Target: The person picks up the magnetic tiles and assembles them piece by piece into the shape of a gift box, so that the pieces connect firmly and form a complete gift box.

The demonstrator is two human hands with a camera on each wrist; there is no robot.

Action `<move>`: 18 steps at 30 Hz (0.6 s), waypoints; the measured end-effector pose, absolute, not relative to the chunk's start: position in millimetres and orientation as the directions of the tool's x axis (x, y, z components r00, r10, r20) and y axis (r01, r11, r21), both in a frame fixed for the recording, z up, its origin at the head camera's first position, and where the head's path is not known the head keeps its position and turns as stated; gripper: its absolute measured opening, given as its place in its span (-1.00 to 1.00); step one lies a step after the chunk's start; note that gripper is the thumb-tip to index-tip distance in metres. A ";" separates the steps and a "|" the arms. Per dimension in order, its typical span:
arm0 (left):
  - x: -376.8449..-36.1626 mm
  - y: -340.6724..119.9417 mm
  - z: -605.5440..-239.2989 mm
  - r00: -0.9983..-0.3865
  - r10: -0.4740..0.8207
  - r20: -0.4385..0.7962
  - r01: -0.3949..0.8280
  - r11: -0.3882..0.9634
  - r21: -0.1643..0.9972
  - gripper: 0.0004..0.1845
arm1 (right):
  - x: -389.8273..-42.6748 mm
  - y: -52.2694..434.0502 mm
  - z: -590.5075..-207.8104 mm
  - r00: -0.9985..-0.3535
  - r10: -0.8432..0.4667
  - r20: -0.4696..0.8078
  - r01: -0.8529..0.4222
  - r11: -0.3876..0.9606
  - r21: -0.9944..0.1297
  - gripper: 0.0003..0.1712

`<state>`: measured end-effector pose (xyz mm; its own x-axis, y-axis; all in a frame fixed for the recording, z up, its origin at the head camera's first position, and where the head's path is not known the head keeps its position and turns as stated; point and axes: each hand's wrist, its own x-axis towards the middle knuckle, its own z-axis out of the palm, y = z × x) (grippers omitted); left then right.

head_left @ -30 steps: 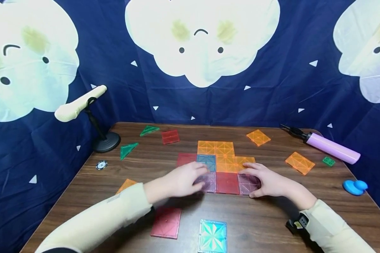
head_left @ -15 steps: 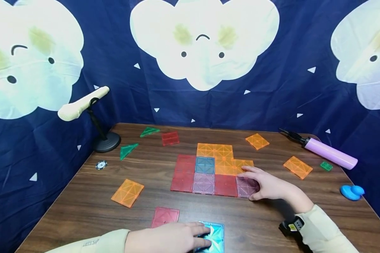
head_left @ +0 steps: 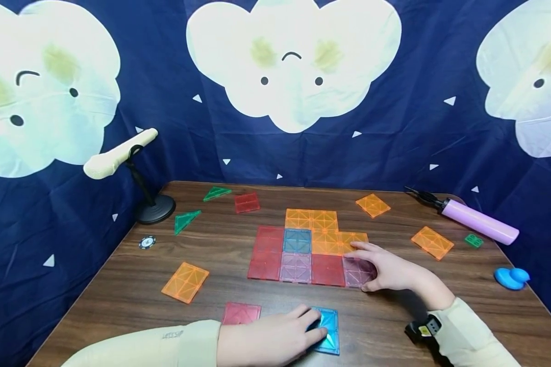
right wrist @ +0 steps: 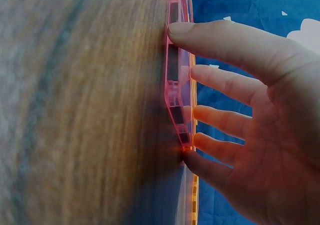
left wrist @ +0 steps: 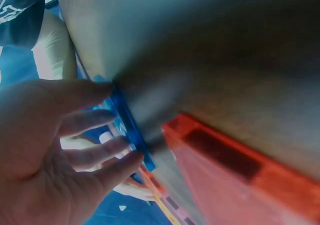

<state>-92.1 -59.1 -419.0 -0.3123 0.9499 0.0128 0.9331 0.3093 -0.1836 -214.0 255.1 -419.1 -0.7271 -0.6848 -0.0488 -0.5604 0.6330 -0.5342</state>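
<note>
A flat patch of square magnetic tiles (head_left: 303,244) in red, orange, blue and pink lies mid-table. My right hand (head_left: 360,267) rests with spread, straight fingers on the pink tile (head_left: 354,274) at its near right corner. The right wrist view shows the thumb and little finger against that pink tile's (right wrist: 175,85) edge, with my right hand (right wrist: 182,95) over its face. Near the front edge my left hand (head_left: 317,326) touches a cyan tile (head_left: 331,331) with fairly straight fingers. In the left wrist view the fingertips of my left hand (left wrist: 120,120) lie along the cyan tile's (left wrist: 132,130) edge. A loose red tile (head_left: 241,313) (left wrist: 235,180) lies just left.
Loose orange tiles (head_left: 185,281) (head_left: 373,205) (head_left: 432,242), two green triangles (head_left: 185,219) (head_left: 217,192) and a small red tile (head_left: 247,202) are scattered about. A microphone stand (head_left: 155,209) and a chip (head_left: 147,241) sit at the left. A purple pump (head_left: 477,221) and blue duck (head_left: 511,278) sit at the right.
My left hand left the tile patch, came back to the front edge and reached the cyan tile, which has shifted to the right. The right hand has stayed on the pink tile.
</note>
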 end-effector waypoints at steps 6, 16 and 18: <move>-98.1 -40.4 -419.3 -0.358 0.934 -0.006 0.902 0.344 -0.259 -0.58 | -213.7 255.5 -419.5 -0.723 -0.689 -0.039 -0.570 0.628 -0.530 -0.15; -110.7 -21.4 -425.4 -0.385 0.923 0.009 0.878 0.370 -0.303 -0.59 | -214.0 254.7 -420.1 -0.733 -0.679 -0.052 -0.548 0.633 -0.546 -0.15; -113.1 -19.2 -425.0 -0.403 0.915 0.007 0.868 0.385 -0.313 -0.60 | -214.5 254.8 -421.0 -0.734 -0.678 -0.049 -0.549 0.634 -0.545 -0.15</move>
